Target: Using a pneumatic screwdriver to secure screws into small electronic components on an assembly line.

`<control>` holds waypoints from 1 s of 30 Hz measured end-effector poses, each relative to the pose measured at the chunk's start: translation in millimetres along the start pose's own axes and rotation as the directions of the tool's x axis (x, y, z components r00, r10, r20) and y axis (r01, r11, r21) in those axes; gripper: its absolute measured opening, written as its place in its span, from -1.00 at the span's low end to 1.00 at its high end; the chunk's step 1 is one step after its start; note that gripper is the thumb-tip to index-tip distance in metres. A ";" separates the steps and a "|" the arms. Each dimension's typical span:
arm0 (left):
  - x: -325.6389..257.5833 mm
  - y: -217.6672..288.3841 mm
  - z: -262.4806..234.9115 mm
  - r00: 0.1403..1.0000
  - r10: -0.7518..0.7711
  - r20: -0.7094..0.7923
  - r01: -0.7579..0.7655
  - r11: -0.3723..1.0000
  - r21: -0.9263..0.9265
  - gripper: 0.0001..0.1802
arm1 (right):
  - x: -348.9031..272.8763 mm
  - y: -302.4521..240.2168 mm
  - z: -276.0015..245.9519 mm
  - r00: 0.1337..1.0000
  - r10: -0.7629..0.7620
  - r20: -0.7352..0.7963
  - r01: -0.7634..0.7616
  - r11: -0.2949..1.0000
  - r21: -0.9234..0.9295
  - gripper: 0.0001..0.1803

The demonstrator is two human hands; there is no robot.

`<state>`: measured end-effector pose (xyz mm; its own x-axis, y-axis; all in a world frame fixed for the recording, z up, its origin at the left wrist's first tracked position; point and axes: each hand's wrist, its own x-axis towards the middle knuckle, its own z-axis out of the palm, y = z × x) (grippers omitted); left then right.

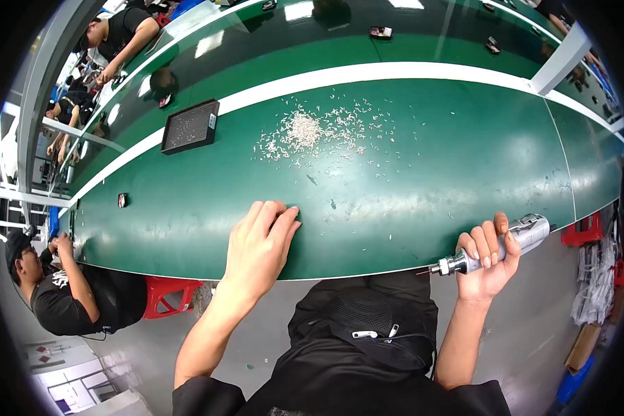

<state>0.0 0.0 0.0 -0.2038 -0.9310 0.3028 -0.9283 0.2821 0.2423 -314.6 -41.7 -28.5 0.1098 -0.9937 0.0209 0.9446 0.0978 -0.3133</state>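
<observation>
Right hand [491,276] wrapped around silver screwdriver [532,234].
Left hand [256,243] over green tabletop [367,249], fingers curled; can't tell if pinching anything.

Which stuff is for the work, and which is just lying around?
Seems for the work:
silver tool in right hand
green table under left hand
maybe white bits, untouched

Seems just lying about:
black tray
small black-and-red thing
brown cardboard

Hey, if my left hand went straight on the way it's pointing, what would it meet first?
Probably the loose near edge of the pile of small white pieces; your left hand's height above the green tabletop is unclear.
</observation>
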 end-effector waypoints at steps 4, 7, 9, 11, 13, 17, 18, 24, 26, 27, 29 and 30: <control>7.0 -2.8 5.3 0.993 0.113 0.019 -0.115 0.981 0.153 -0.81 | 3.9 -1.8 -2.4 1.000 -0.021 0.001 0.021 0.999 0.037 -0.93; 15.3 -6.1 14.7 0.981 0.186 0.060 -0.194 0.962 0.192 -0.79 | 9.6 -5.9 -11.7 0.999 -0.036 0.005 0.036 0.998 0.044 -0.92; 16.2 -9.9 17.2 0.971 0.223 0.082 -0.235 0.954 0.186 -0.78 | 5.3 -6.1 -14.4 1.000 -0.030 0.003 0.030 0.998 0.049 -0.92; 18.5 -12.7 19.8 0.988 0.154 0.000 -0.153 0.986 0.070 -0.76 | 6.9 -5.8 -13.1 0.999 -0.037 -0.001 0.037 0.998 0.046 -0.92; 19.2 -9.9 21.1 0.989 0.146 -0.014 -0.146 0.989 0.038 -0.75 | 6.4 -6.8 -11.1 0.999 -0.052 -0.004 0.052 0.998 0.034 -0.92; 9.1 -1.7 26.9 0.988 0.091 -0.125 -0.095 0.995 -0.028 -0.77 | 6.6 -2.0 -5.2 0.997 -0.056 -0.055 0.057 0.998 0.016 -0.92; 6.5 3.2 27.2 0.993 -0.009 -0.121 -0.007 0.992 -0.127 -0.80 | 8.3 -0.7 -2.8 0.995 -0.057 -0.080 0.057 0.998 -0.002 -0.92; 13.4 21.8 37.0 0.944 -0.308 -0.117 0.196 0.809 -0.554 -0.95 | 10.2 7.4 10.4 0.999 -0.016 -0.034 0.016 1.000 -0.016 -0.93; 19.9 24.9 36.1 0.943 -0.323 -0.081 0.208 0.761 -0.615 -0.91 | 11.6 9.7 15.2 0.999 -0.019 -0.031 0.018 1.000 -0.024 -0.93; 23.3 27.0 36.2 0.942 -0.334 -0.041 0.223 0.709 -0.669 -0.87 | 12.1 10.0 17.8 0.999 -0.020 -0.031 0.019 0.999 -0.028 -0.93; 29.6 34.3 36.0 0.947 -0.321 -0.022 0.205 0.653 -0.729 -0.83 | 13.7 10.0 23.1 1.000 -0.024 -0.019 0.023 0.999 -0.041 -0.93; 32.1 37.3 34.4 0.947 -0.320 0.012 0.219 0.620 -0.754 -0.82 | 15.2 10.0 25.4 1.000 -0.026 -0.008 0.025 0.998 -0.050 -0.93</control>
<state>-51.9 -27.3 -13.0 0.1007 -0.9750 0.1981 -0.3856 0.1453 0.9112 -295.7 -54.4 -7.2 0.0829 -0.9963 0.0216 0.9303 0.0696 -0.3602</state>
